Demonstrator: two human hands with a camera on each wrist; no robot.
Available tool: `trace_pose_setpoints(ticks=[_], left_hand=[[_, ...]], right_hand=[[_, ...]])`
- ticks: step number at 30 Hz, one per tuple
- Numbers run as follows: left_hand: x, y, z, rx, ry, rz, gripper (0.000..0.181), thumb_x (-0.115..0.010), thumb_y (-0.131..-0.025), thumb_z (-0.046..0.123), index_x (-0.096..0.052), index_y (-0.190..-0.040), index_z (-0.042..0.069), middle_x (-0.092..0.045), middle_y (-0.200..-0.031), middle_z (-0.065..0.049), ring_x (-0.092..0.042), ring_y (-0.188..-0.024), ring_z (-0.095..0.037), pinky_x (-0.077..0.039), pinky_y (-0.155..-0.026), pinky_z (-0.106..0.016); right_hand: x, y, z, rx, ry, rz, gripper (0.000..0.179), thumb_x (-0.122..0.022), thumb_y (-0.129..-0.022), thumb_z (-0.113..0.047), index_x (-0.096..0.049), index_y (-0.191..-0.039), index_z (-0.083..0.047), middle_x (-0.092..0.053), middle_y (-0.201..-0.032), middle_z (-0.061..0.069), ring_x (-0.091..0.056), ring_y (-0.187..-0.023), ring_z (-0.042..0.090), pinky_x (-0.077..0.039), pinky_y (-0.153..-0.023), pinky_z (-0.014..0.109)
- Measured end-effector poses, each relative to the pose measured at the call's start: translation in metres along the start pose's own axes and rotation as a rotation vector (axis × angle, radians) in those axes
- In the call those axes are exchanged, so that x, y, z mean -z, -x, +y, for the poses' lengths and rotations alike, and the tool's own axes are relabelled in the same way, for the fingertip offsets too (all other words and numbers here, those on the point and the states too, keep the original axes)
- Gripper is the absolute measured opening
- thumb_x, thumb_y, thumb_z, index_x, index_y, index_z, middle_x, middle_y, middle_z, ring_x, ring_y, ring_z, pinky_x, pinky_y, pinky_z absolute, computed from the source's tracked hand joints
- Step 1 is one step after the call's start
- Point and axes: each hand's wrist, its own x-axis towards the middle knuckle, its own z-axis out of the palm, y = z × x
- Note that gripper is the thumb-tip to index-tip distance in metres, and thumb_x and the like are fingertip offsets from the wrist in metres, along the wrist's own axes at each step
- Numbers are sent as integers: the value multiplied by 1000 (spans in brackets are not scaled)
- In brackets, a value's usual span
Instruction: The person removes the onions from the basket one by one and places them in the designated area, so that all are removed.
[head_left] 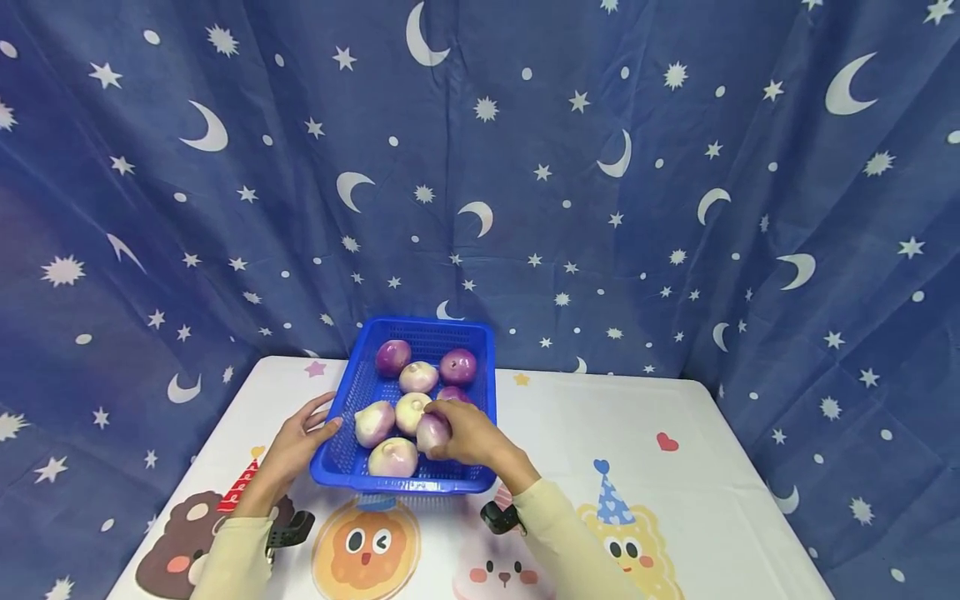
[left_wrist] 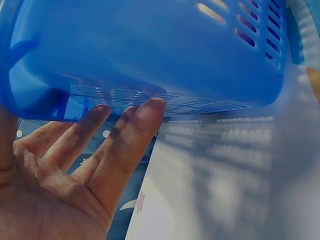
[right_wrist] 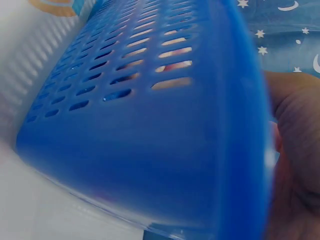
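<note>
A blue plastic basket [head_left: 415, 485] with slotted walls holds several onions, some purple and some pale. My right hand [head_left: 467, 432] reaches over its right side and grips a pale purple onion [head_left: 432, 434], covering part of it. In the right wrist view the basket's wall [right_wrist: 150, 130] hides most of that hand. Beside the gripped onion lie a whitish onion [head_left: 412, 412] and another pale one [head_left: 393, 458]. At the basket's left side is my left hand [head_left: 294, 446], its thumb by the rim. Its fairly straight fingers [left_wrist: 127, 145] reach to the basket's outer wall in the left wrist view.
Two purple onions [head_left: 393, 358] lie toward the back of the basket. The white table cover [head_left: 592, 425] carries printed cartoon figures. A dark blue curtain [head_left: 525, 250] with moons and stars hangs behind the table.
</note>
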Motion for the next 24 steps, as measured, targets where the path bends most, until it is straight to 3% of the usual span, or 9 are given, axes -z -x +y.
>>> trace_pose_setpoints(ticks=[9,19,24], left_hand=[[1,2,-4,-7,18,-9,64,-57,-100,30,-29,-155,15,-38,-152,-28,-49,-132,-47,-50,-101,-50],[0,1,-1,-9,19,-4,63,-57,-100,28,-28,-155,14,-39,-152,-29,-51,-131,-47,-51,-100,-50],[2,0,1,1,12,-4,64,-56,-101,30,-27,-156,16,-36,-154,-28,-48,-133,-47,-46,-104,-54]], right_hand=[[10,11,1,74,-98,165,62,-85,-75,-28,-59,-130,-15,-64,-128,3,-61,-117,18,-50,-102,36],[24,18,7,36,-135,267,66,-84,-77,-28,-56,-134,-13,-61,-134,5,-60,-122,22,-51,-102,39],[33,21,10,29,-160,328,66,-84,-77,-25,-55,-135,-12,-60,-135,6,-60,-123,24,-52,-100,40]])
